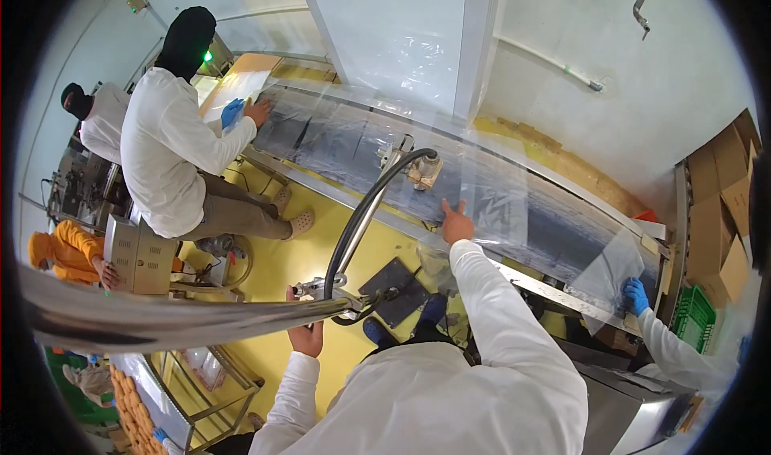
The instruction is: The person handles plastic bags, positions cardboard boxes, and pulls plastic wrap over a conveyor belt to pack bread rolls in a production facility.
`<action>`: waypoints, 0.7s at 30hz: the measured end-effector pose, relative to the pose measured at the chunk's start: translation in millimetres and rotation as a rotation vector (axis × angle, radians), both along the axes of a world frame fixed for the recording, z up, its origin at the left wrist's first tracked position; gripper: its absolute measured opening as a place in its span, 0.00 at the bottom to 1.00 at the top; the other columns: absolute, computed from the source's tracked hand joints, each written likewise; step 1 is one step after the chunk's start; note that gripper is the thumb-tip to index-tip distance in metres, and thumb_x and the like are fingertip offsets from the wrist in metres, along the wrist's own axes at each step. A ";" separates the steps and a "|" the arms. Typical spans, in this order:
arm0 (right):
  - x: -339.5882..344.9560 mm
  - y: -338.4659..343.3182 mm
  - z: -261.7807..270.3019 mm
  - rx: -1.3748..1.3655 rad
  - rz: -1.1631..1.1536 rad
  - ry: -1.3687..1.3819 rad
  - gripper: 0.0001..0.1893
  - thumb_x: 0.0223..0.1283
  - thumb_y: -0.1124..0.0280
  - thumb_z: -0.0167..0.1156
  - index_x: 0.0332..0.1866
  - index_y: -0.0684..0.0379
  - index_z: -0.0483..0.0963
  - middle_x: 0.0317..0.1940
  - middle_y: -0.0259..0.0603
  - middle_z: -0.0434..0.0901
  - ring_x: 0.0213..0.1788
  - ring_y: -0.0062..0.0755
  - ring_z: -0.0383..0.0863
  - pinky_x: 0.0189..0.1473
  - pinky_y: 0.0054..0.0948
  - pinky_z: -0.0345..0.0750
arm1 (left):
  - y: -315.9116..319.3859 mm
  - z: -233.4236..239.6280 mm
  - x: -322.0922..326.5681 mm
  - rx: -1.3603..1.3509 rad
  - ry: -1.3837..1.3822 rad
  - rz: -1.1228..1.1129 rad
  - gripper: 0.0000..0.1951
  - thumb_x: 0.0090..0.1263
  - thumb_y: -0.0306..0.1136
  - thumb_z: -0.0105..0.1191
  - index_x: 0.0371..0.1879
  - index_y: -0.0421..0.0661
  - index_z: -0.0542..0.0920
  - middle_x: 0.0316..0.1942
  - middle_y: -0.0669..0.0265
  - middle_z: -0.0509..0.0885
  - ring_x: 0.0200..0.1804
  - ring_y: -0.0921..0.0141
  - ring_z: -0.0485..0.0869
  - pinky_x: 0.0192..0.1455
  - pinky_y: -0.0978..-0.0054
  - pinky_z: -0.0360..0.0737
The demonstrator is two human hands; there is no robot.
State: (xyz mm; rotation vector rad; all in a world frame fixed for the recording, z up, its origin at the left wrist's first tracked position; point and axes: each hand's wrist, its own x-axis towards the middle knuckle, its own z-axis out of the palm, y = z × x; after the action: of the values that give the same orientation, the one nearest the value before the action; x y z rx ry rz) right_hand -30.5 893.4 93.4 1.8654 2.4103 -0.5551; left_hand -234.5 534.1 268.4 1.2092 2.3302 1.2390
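My left hand (pixel 306 337) is around the metal clamp (pixel 319 286) where a steel rod joins a thick polished pole (pixel 181 322); the pole hides part of the fingers. My right hand (pixel 458 223) reaches over the near edge of a long conveyor (pixel 385 205), its fingers spread on or just above clear plastic film (pixel 494 196). A sensor-like metal head (pixel 424 172) with a black cable (pixel 361 208) hangs over the dark belt, left of my right hand. Film lies across much of the belt.
A co-worker (pixel 181 148) bends over the conveyor's far left end. A blue-gloved hand (pixel 635 295) holds film at the right end. Cardboard boxes (pixel 717 214) and a green crate (pixel 692 319) stand far right. A black plate (pixel 394 292) lies on the yellow floor; a metal rack (pixel 223 413) stands lower left.
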 end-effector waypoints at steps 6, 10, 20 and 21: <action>77.7 -32.2 -18.1 -0.014 -0.197 -0.032 0.36 0.55 0.74 0.52 0.71 0.34 0.58 0.73 0.59 0.51 0.42 0.54 0.84 0.42 0.43 0.82 | -7.7 -10.1 0.5 0.033 -0.076 -0.004 0.39 0.65 0.25 0.56 0.72 0.35 0.49 0.72 0.50 0.56 0.70 0.60 0.64 0.69 0.67 0.62; 157.7 -50.7 -8.7 0.002 -0.312 -0.037 0.33 0.51 0.75 0.55 0.67 0.42 0.65 0.72 0.56 0.55 0.45 0.56 0.83 0.46 0.43 0.81 | -1.4 -9.3 1.1 0.057 -0.124 -0.009 0.39 0.67 0.25 0.55 0.73 0.35 0.47 0.70 0.49 0.59 0.71 0.59 0.61 0.71 0.65 0.58; 164.5 -85.7 36.6 0.061 -0.593 0.341 0.17 0.53 0.68 0.61 0.50 0.51 0.76 0.32 0.49 0.82 0.39 0.53 0.82 0.44 0.46 0.76 | 3.6 -4.2 4.2 0.068 -0.016 -0.002 0.40 0.65 0.25 0.57 0.73 0.35 0.47 0.67 0.48 0.62 0.68 0.61 0.65 0.68 0.66 0.63; 150.0 -85.1 37.7 -0.001 -0.497 0.433 0.17 0.54 0.68 0.60 0.51 0.51 0.76 0.33 0.50 0.82 0.39 0.53 0.82 0.44 0.46 0.76 | 2.4 -4.7 4.0 0.062 -0.020 0.005 0.41 0.65 0.24 0.57 0.73 0.36 0.46 0.67 0.48 0.62 0.67 0.61 0.66 0.68 0.66 0.63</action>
State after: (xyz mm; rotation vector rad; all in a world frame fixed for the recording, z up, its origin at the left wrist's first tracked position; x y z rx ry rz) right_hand 119.5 808.3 131.1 2.5858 2.1277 -1.0859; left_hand -230.5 536.4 263.7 1.2052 2.2981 1.3283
